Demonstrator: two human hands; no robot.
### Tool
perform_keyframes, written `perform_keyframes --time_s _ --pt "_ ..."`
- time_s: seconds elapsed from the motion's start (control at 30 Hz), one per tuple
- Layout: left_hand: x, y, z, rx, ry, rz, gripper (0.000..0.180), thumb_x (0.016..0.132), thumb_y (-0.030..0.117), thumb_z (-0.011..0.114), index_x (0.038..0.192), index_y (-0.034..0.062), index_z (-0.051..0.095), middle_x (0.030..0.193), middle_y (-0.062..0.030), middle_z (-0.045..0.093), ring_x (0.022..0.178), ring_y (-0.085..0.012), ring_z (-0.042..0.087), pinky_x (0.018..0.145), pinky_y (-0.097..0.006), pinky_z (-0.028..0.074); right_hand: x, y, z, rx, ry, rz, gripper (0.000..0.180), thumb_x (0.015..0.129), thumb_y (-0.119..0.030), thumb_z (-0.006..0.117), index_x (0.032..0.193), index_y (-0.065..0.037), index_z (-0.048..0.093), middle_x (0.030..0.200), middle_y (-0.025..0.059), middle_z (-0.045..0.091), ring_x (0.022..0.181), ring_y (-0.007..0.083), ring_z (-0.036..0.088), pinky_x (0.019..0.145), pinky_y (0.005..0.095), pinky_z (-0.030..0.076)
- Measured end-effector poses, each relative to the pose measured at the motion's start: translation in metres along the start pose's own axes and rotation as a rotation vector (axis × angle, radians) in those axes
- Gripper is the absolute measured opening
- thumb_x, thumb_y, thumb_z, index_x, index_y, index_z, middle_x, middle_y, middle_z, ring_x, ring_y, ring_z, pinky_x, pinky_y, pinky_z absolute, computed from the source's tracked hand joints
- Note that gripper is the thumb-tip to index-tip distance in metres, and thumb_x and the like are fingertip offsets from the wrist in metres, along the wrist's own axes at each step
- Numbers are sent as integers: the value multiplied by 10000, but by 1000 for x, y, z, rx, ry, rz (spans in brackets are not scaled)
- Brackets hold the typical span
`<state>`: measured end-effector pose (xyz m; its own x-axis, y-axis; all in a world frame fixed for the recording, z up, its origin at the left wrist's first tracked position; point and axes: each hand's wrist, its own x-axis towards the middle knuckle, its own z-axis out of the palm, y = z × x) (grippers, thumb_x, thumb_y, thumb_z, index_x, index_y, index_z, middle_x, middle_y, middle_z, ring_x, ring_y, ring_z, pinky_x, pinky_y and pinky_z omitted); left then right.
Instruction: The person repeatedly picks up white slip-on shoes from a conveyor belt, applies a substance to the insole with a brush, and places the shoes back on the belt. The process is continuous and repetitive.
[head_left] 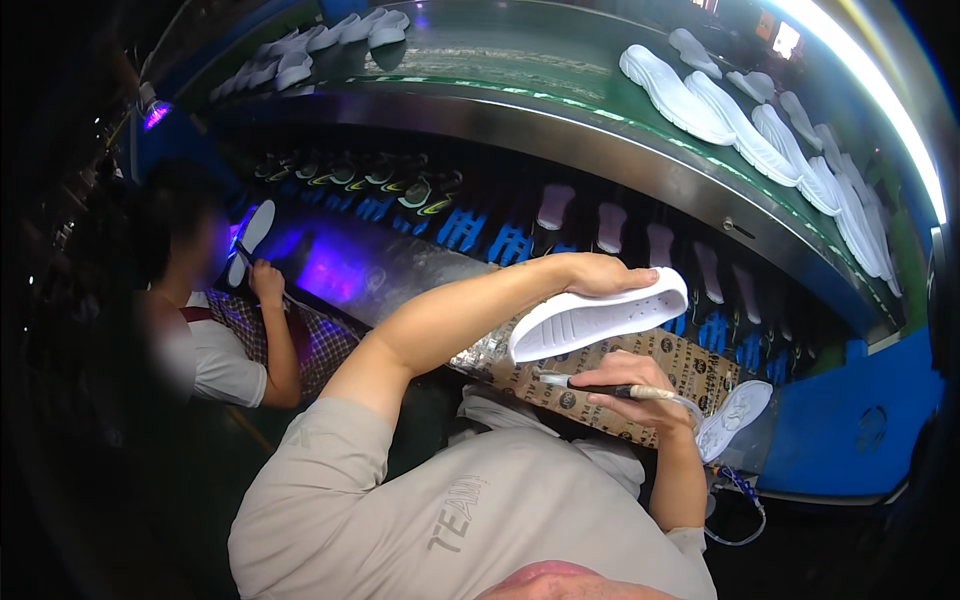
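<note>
My left hand (606, 276) grips a white shoe sole (598, 328) by its upper edge. The sole is tilted on its side, its hollow inner face with ridges and small holes turned toward me. Just below it, my right hand (632, 380) is closed around a slim brush (640, 392) with a pale tip and a thin tube at its rear end. The brush tip points left and appears apart from the sole. Beside my right forearm, another white sole (737, 418) lies at the bench's right end.
Printed brown paper (690, 368) covers part of the narrow bench. Behind it, dark shoe uppers (415, 190) and pinkish soles (611, 228) sit on a rack. Several white soles (675, 95) rest on the green conveyor (500, 50) above. A co-worker (225, 330) sits at left, holding a sole.
</note>
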<state>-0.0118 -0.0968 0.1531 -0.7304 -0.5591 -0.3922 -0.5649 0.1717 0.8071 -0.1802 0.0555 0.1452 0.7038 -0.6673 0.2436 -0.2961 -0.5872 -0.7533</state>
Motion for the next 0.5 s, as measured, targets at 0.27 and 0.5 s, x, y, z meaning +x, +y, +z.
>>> perform_keyframes --time_s 0.27,0.5 --pt "8 -9 2 236 -96 -91 856 1006 760 383 1372 47 685 1464 -289 572 1386 -423 530 1139 -470 407 -12 6 -4 -13 138 39 324 821 -125 840 1142 -131 795 783 42 644 694 222 612 652 380 496" --pt "-9 -11 -9 231 -124 -152 883 982 798 364 1376 78 690 1423 -263 618 1313 -415 611 1087 -453 472 -20 15 -16 -88 156 66 329 830 -129 828 1158 -144 797 814 42 695 728 211 641 693 371 520"
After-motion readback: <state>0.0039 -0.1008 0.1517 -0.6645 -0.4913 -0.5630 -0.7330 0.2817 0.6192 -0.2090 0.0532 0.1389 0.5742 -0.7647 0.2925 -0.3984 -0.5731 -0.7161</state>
